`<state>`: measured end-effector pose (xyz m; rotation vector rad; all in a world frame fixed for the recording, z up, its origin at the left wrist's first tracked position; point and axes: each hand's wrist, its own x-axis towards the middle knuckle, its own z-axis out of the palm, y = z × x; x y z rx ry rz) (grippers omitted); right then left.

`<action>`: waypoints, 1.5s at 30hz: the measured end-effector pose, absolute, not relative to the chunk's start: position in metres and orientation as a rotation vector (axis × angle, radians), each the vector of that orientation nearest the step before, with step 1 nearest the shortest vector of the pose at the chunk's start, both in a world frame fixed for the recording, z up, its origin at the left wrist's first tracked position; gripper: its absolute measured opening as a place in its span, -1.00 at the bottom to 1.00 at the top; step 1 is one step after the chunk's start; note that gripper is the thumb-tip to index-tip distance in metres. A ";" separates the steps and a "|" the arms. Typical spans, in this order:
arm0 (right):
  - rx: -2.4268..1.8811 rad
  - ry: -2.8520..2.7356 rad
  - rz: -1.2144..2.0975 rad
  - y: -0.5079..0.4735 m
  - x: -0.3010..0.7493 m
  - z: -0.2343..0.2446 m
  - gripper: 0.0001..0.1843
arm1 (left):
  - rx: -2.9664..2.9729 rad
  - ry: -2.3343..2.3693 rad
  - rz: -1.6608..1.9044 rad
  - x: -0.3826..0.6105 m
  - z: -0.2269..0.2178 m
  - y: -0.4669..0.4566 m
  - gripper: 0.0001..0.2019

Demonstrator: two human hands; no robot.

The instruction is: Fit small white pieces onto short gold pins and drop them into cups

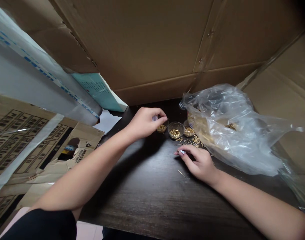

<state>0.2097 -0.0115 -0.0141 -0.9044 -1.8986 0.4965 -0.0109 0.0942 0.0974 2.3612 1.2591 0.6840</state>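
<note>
As I look down through the head camera, I see my left hand [144,123] raised just above the left cup [162,127], the first of three small clear cups that stand in a row on the dark table [147,193]. The thumb and the forefinger are pinched together on a thin gold pin [167,119], whose tip sticks out to the side over the mouth of this cup. My right hand [198,161] lies low on the table, nearer to me, with the fingertips at the edge of the loose pins [192,140] that are scattered in front of the middle cup [175,130] and the right cup [189,130]; I cannot tell whether these fingers press one pin or only rest there. In my judgement, to do this step well I should hold the pin low and centred over the cup mouth before I open the pinch, because the cups look light and stand very close, so a careless knuckle could tip one. The right hand should draw out one pin at a time and not sweep the heap toward the crumpled plastic bag [232,130] just beside it, where pins can hide. One single pin [181,173] lies apart, near my right wrist.
</note>
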 end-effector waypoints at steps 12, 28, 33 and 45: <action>-0.921 -1.805 0.344 -0.017 0.211 -0.005 -0.81 | 1.863 0.975 1.046 0.013 0.025 0.007 -0.86; -1.000 -1.840 0.335 -0.015 0.215 -0.007 -0.84 | 1.538 0.710 0.858 0.010 0.005 0.004 -0.68; -1.043 -1.797 0.293 -0.016 0.215 -0.006 -0.88 | 1.289 0.645 0.829 0.016 0.001 0.003 -0.76; -0.987 -1.866 0.294 -0.015 0.213 0.001 -0.93 | 1.231 0.841 0.752 0.014 0.009 0.012 -0.72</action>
